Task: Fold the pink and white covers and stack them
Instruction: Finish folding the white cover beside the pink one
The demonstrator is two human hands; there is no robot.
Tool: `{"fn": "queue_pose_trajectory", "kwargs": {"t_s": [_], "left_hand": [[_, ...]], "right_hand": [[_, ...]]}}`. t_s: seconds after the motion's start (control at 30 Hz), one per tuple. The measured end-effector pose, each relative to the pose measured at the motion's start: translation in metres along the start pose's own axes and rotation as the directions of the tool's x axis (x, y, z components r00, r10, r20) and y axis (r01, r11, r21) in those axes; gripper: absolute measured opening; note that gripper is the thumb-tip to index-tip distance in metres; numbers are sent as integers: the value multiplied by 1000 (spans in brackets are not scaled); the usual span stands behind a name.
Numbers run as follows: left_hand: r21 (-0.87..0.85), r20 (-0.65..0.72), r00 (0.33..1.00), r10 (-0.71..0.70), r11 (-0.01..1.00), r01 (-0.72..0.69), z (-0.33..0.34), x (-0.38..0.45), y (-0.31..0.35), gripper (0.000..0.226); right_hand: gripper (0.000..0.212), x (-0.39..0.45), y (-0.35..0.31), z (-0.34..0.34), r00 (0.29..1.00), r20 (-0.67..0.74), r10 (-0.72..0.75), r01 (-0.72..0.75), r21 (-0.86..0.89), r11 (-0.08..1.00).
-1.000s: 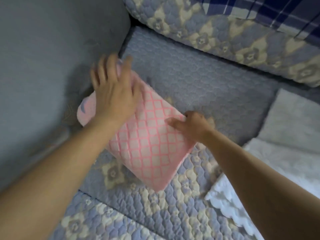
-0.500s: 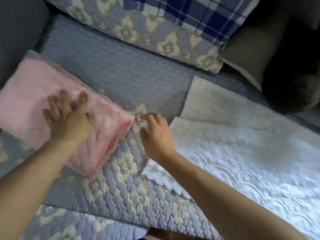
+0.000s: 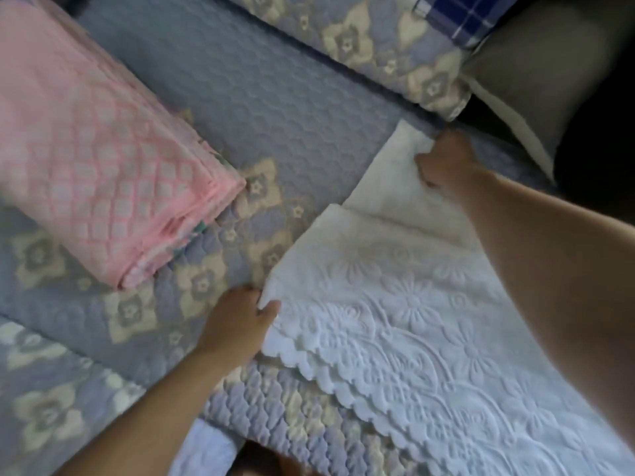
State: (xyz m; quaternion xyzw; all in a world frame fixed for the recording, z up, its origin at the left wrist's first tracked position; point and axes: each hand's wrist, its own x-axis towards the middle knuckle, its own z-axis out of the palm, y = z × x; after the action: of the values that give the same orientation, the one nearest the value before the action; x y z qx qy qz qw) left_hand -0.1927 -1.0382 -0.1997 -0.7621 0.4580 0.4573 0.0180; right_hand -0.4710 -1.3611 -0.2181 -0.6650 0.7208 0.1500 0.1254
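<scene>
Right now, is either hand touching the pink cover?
No: the left hand and right hand both pinch corners of the white cover; the folded pink cover lies apart.

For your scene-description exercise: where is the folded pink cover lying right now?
In the head view, the pink cover lies folded at upper left on the blue quilted sofa cover, left of the white cover; neither hand touches it.
</scene>
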Motion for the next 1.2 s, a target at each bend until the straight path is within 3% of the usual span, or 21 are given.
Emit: {"fn": "queue_pose_trajectory", "kwargs": {"t_s": [0.07, 0.13, 0.17, 0.27, 0.3, 0.37, 0.43, 0.5, 0.57, 0.67, 0.8, 0.87, 0.9, 0.97, 1.03, 1.1, 1.2], "left_hand": [[-328, 223, 974, -46, 937, 119, -22, -25, -13, 28], [-538, 344, 931, -119, 788, 299, -37, -51, -30, 16], [-567, 330, 929, -170, 751, 339, -37, -61, -37, 14], [-362, 95, 954, -285, 883, 300, -16, -52, -56, 17], [-295, 56, 952, -302, 905, 305, -9, -46, -58, 19], [-325, -31, 936, -351, 889, 323, 1, -37, -57, 24], [-334, -250, 899, -360, 904, 269, 6, -41, -55, 25], [-185, -491, 844, -216, 973, 141, 11, -50, -50, 21], [-170, -494, 862, -112, 985, 30, 14, -52, -40, 18], [-225, -349, 931, -109, 974, 29, 16, -42, -30, 30], [-187, -308, 943, -124, 980, 68, 5, -28, -26, 28], [-146, -239, 968, -79, 988, 45, -1, -26, -29, 18], [-152, -201, 977, -73, 987, 42, -5, -27, -30, 16], [-199, -148, 985, -90, 978, 60, -14, -28, -31, 14], [-267, -128, 986, -106, 961, 69, -20, -31, -32, 16], [-341, -141, 983, -116, 938, 61, -22, -34, -29, 22], [-331, -133, 984, -120, 941, 70, -22, -32, -28, 19]], "right_hand": [[40, -1, -7, -11, 997, -50, -55, 46, -171, 984], [37, 2, -12, -15, 987, -124, -100, 82, -141, 987], [37, 1, -18, -15, 985, -144, -96, 85, -80, 993], [56, -18, -40, -12, 999, -36, 7, 6, 342, 940], [65, -29, -48, -11, 1000, 8, 19, -21, 427, 904], [71, -66, -58, -10, 999, -18, 30, -16, 517, 856], [69, -122, -62, -4, 987, -152, -47, 121, 524, 843], [60, -191, -57, 20, 937, -272, -219, 336, 533, 777], [42, -275, -45, 51, 924, -243, -294, 381, 582, 718], [25, -394, -30, 90, 984, 85, -154, 55, 682, 729], [11, -470, -29, 113, 886, 453, 100, -411, 664, 625], [13, -481, -39, 115, 794, 586, 164, -588, 668, 455], [17, -482, -45, 117, 726, 664, 181, -684, 666, 297], [26, -475, -57, 118, 591, 789, 167, -778, 613, -137], [31, -464, -65, 119, 514, 847, 134, -695, 503, -515], [38, -458, -72, 120, 460, 876, 141, -574, 415, -705], [37, -463, -77, 124, 459, 881, 117, -464, 349, -814]]}}
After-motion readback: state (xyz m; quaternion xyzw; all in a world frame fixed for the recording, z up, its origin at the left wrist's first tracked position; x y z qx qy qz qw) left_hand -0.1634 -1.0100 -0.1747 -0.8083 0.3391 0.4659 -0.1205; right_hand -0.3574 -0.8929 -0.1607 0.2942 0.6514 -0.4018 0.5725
